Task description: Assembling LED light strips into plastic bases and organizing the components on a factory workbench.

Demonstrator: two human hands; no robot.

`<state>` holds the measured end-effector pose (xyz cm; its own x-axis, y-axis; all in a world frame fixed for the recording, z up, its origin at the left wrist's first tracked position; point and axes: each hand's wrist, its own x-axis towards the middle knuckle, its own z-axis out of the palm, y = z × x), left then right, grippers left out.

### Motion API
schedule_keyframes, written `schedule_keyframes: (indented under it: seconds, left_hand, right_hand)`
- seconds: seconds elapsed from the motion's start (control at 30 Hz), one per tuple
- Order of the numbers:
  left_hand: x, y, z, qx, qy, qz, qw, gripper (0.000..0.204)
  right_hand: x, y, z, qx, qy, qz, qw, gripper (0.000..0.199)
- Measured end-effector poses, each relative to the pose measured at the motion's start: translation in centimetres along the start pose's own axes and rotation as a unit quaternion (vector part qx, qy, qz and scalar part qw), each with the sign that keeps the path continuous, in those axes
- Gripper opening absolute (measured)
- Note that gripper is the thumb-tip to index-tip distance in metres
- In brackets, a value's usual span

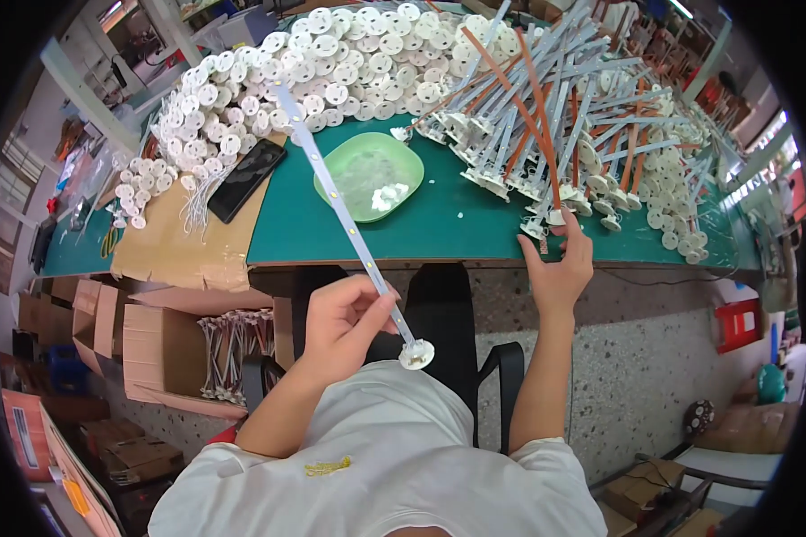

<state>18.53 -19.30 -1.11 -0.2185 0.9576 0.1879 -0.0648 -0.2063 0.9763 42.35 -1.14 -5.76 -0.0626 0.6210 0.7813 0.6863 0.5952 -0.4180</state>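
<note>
Left hand (pixel 349 324), lower centre, pinches light strip (pixel 338 199) between thumb and fingers; right hand (pixel 561 270), right of centre, thumb and fingers apart, at strip pile (pixel 547 134).

Low in the frame, your shirt (pixel 403 438) was white with a yellow mark (pixel 329 466). Your strip (pixel 339 199), at centre, was silvery grey dotted with yellow, its disc (pixel 416 355) white. Upper right, the strips (pixel 538 103) mixed grey and rusty orange. The tabletop (pixel 300 242) was green, the bowl (pixel 385 157) paler green, the floor (pixel 640 358) at lower right speckled grey.
</note>
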Motion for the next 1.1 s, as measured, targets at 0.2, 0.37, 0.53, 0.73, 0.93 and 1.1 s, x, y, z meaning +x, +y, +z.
schedule_keyframes:
  seconds: [0.2,0.37,0.53,0.73,0.93,1.1]
  left_hand:
    - [-2.4,-0.1,-1.8,-0.027,-0.010,0.026,0.999,0.009]
    - [-1.1,1.2,-3.1,-0.028,0.060,0.054,0.996,0.008]
    - [3.6,2.8,-4.4,-0.071,0.011,0.001,0.997,0.011]
    - [9.0,3.6,-6.0,0.062,-0.087,0.084,0.991,0.040]
    - [16.7,2.2,-6.2,-0.042,-0.148,0.111,0.982,0.044]
    - [20.4,0.0,-8.5,0.100,-0.111,0.182,0.972,0.042]
  right_hand:
    - [-1.3,-1.5,-1.0,-0.014,0.032,-0.005,0.999,0.061]
    - [-2.7,-9.6,-3.5,0.237,-0.037,-0.117,0.964,0.033]
    - [-2.9,-17.2,-0.7,0.315,-0.131,-0.248,0.907,0.030]
    - [4.0,-18.0,2.3,0.286,-0.020,-0.254,0.924,0.027]
    - [10.7,-16.7,9.8,0.286,0.008,-0.312,0.906,0.024]
    - [11.9,-16.1,14.2,0.244,0.012,-0.327,0.913,0.025]
